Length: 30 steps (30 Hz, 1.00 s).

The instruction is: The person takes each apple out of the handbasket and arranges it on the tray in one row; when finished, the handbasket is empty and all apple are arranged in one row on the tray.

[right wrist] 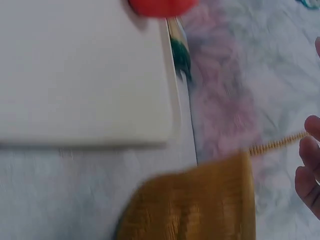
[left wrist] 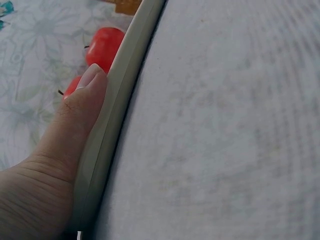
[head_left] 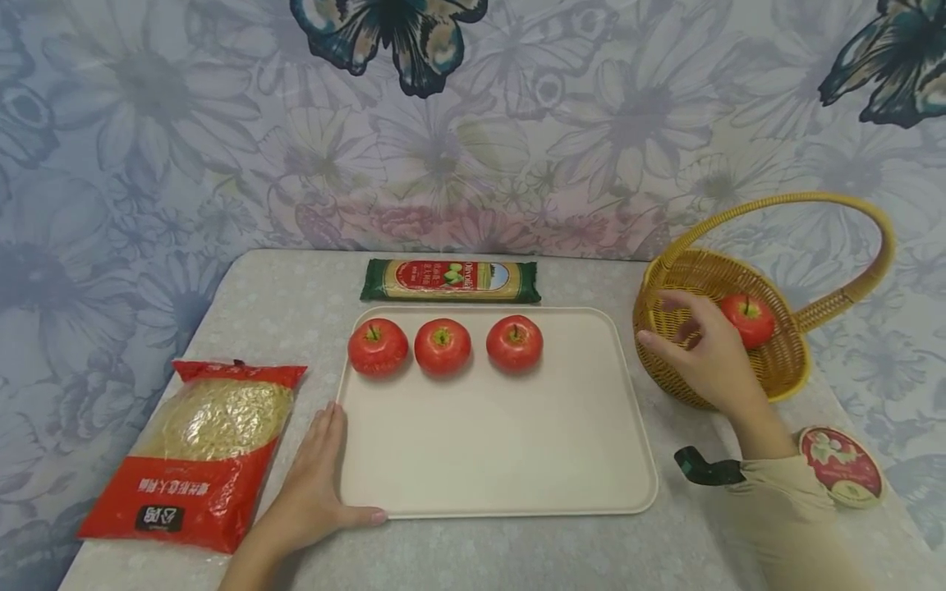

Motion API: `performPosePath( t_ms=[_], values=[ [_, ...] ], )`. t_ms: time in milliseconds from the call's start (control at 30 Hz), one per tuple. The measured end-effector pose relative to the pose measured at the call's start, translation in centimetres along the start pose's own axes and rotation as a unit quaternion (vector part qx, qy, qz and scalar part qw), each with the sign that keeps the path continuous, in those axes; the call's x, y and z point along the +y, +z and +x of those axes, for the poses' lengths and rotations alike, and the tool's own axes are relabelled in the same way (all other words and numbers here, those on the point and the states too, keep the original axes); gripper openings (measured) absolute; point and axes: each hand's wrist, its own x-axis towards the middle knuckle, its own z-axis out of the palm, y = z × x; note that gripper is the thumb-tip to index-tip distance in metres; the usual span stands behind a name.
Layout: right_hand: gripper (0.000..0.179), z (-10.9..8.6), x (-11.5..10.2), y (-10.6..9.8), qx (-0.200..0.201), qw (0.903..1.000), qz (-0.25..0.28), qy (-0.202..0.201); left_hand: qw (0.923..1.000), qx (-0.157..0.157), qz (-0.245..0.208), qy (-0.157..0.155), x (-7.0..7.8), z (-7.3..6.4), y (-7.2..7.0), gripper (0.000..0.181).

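Observation:
A cream tray (head_left: pixel 502 443) carries three red apples in a row near its far edge: the left one (head_left: pixel 378 347), the middle one (head_left: pixel 443 347) and the right one (head_left: pixel 514 343). My left hand (head_left: pixel 306 492) rests at the tray's near left corner, fingers along the left side and thumb along the front rim. In the left wrist view, its thumb (left wrist: pixel 75 112) lies straight against the tray rim (left wrist: pixel 117 95). Over the wicker basket (head_left: pixel 665 382) hovers my right hand (head_left: pixel 705 353), loosely bent and holding nothing. Another red apple (head_left: pixel 748 320) lies inside the basket.
Behind the tray lies a green-ended spaghetti pack (head_left: pixel 451 281). A red pasta bag (head_left: pixel 195 476) lies on the left. To the right, a round red container (head_left: pixel 841 464) sits near my right sleeve. The basket's tall handle (head_left: pixel 813 199) arches above it; a patterned backdrop stands behind.

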Motion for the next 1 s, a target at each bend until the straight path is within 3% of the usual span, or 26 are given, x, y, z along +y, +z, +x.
performPosePath(
  t_ms=[167,333,667,1000],
  values=[
    [0.063,-0.6,3.0,-2.9,0.022,0.9980,-0.026,0.054,1.0000,-0.001,0.001,-0.003,0.3,0.0,-0.4,0.158],
    [0.067,-0.8,6.2,-4.3,0.025,0.9942,-0.031,0.100,1.0000,0.000,0.001,-0.002,0.4,0.0,-0.5,0.157],
    [0.072,-0.5,9.7,-3.7,0.054,0.9874,-0.038,0.144,1.0000,0.004,-0.005,0.001,0.3,0.0,-0.4,0.156],
    [0.091,0.9,11.1,-3.2,0.006,0.9763,-0.063,0.207,0.9999,0.011,-0.008,0.008,0.1,-0.2,-0.1,0.157]
  ],
)
